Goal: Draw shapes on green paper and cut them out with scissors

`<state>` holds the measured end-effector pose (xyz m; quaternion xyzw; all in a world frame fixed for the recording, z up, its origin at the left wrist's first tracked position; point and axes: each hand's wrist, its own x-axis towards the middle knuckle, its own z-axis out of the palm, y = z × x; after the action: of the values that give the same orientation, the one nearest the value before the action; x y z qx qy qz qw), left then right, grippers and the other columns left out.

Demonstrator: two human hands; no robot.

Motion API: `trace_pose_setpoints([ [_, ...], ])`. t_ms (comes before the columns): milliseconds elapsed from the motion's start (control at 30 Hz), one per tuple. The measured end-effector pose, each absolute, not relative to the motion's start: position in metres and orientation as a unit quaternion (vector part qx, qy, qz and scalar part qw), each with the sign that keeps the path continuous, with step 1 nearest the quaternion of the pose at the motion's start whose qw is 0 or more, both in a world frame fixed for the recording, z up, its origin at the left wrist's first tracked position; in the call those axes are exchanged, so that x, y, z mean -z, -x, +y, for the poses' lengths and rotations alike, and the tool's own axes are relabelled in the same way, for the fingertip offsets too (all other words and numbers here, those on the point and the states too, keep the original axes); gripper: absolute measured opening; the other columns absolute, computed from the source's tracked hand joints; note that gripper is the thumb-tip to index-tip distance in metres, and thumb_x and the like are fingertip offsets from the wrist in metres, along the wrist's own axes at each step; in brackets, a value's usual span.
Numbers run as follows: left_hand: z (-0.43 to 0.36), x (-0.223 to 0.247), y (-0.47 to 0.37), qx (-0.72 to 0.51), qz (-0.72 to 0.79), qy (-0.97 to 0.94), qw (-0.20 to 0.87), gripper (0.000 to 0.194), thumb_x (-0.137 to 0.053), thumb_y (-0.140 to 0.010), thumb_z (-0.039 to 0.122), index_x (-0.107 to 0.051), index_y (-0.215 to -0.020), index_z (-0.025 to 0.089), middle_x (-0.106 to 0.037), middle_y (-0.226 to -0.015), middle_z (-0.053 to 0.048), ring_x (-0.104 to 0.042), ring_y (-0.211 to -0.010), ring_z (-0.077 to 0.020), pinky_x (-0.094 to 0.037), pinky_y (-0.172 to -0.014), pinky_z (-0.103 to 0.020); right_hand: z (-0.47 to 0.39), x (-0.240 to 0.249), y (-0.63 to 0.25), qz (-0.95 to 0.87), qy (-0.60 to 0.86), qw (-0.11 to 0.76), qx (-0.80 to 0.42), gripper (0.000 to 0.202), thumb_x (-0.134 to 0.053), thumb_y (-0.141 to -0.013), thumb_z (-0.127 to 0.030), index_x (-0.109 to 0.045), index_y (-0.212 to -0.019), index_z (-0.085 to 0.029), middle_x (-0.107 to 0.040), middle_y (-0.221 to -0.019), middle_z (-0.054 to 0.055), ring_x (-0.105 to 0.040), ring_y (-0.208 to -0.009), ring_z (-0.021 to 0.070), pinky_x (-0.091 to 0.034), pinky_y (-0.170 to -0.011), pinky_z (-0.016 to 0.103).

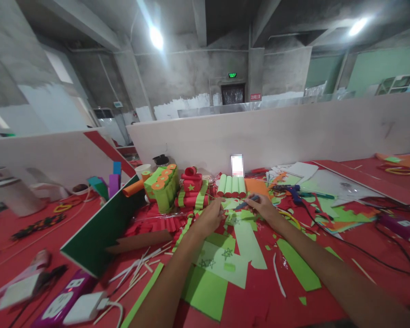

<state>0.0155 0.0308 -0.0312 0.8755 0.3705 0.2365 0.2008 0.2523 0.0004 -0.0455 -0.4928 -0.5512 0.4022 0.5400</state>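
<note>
My right hand grips a slim dark blue tool, a craft knife or a pen; I cannot tell which. Across from it, my left hand has its fingers closed together, and whatever they hold is too small to make out. Between and below the hands lie pale green foam sheets and a sheet with drawn stars. Just beyond the hands stands a row of pale green rolls with red ends. Red rolls wrapped in green strips are stacked beyond my left hand.
A glue gun with a black cable lies at the right among foam scraps. On the left are a dark green board, thin white sticks and a purple power strip. A lit phone leans against the white partition.
</note>
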Motion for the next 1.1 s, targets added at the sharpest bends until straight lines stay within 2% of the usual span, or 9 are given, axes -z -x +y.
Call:
trace_pose_setpoints([
  [167,0.031,0.032,-0.018,-0.236,0.362,-0.881,0.194,0.053,-0.042,-0.081,0.006,-0.037,-0.131,0.024,-0.061,-0.096,-0.002,-0.058,-0.081,-0.014,-0.045,-0.072,-0.024,0.0,0.046,-0.252,-0.563,0.485,0.541,-0.394,0.035,-0.068,-0.072,-0.048,-0.062,-0.084,-0.016,-0.068,-0.066,0.005,-0.055,-0.05,0.0122,-0.042,-0.04,0.021],
  [500,0.029,0.033,-0.02,-0.247,0.35,-0.879,0.211,0.051,-0.05,-0.081,0.012,-0.041,-0.13,0.025,-0.062,-0.103,-0.004,-0.061,-0.092,-0.0166,-0.048,-0.079,-0.026,0.001,0.05,-0.25,-0.62,0.49,0.487,-0.372,0.037,-0.065,-0.075,-0.05,-0.066,-0.085,-0.015,-0.068,-0.069,0.004,-0.057,-0.051,0.012,-0.043,-0.041,0.019],
  [633,0.028,0.033,-0.021,-0.252,0.352,-0.876,0.215,0.05,-0.051,-0.081,0.014,-0.043,-0.129,0.025,-0.061,-0.102,-0.004,-0.06,-0.092,-0.0171,-0.048,-0.08,-0.027,0.001,0.052,-0.25,-0.626,0.489,0.483,-0.368,0.036,-0.064,-0.076,-0.05,-0.066,-0.085,-0.015,-0.066,-0.065,0.003,-0.054,-0.047,0.0108,-0.042,-0.041,0.02],
  [867,0.023,0.028,-0.022,-0.256,0.344,-0.88,0.206,0.049,-0.052,-0.082,0.014,-0.043,-0.129,0.024,-0.06,-0.1,-0.003,-0.059,-0.09,-0.0159,-0.047,-0.081,-0.027,-0.005,0.044,-0.248,-0.643,0.481,0.468,-0.369,0.036,-0.064,-0.077,-0.049,-0.066,-0.087,-0.015,-0.069,-0.072,0.004,-0.057,-0.053,0.0119,-0.042,-0.042,0.019],
  [1000,0.02,0.026,-0.025,-0.257,0.329,-0.887,0.197,0.043,-0.053,-0.083,0.016,-0.047,-0.125,0.022,-0.06,-0.102,-0.004,-0.057,-0.091,-0.0171,-0.046,-0.081,-0.028,-0.009,0.04,-0.247,-0.658,0.47,0.445,-0.386,0.036,-0.062,-0.079,-0.049,-0.064,-0.09,-0.014,-0.07,-0.078,0.006,-0.058,-0.055,0.0123,-0.044,-0.044,0.02],
  [1100,0.017,0.024,-0.027,-0.28,0.3,-0.894,0.183,0.03,-0.049,-0.087,0.018,-0.053,-0.117,0.021,-0.059,-0.106,-0.006,-0.056,-0.096,-0.0184,-0.045,-0.084,-0.03,-0.011,0.041,-0.245,-0.666,0.446,0.429,-0.415,0.037,-0.059,-0.081,-0.049,-0.061,-0.095,-0.015,-0.071,-0.084,0.008,-0.059,-0.058,0.0123,-0.045,-0.044,0.02],
])
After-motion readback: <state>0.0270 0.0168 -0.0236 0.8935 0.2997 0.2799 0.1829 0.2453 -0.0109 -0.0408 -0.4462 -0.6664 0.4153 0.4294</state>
